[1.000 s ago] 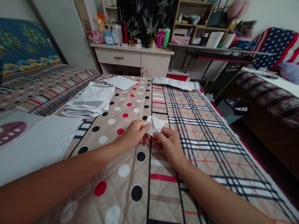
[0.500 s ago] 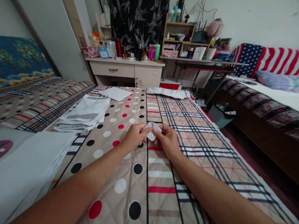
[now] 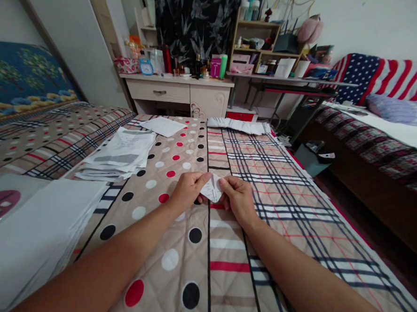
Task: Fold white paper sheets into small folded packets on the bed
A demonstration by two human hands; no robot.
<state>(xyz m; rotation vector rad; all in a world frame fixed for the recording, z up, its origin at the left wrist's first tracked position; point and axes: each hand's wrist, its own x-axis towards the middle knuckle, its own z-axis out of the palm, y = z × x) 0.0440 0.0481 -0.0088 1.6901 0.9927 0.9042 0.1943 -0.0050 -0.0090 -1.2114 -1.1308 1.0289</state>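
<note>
Between my two hands is a small folded piece of white paper [image 3: 212,189] with faint print and a crease down its middle. My left hand [image 3: 188,190] pinches its left edge, thumb on top and fingers beneath. On the other side my right hand [image 3: 239,195] grips the right edge the same way. Both hands are just over the bedspread [image 3: 172,229], patterned with dots and plaid. The fingers under the paper are partly hidden.
Printed sheets [image 3: 120,153] lie stacked to the left, with a larger white paper pile [image 3: 41,230] nearer me. A loose sheet [image 3: 164,126] and a folded paper strip [image 3: 238,125] lie toward the far edge. Beyond stands a cluttered white desk [image 3: 159,92]; a bin [image 3: 312,157] is at the right.
The thumbs have shifted a little farther apart on the folded paper, showing more of its face and crease. Both hands still hold it. The camera view has tilted slightly.
</note>
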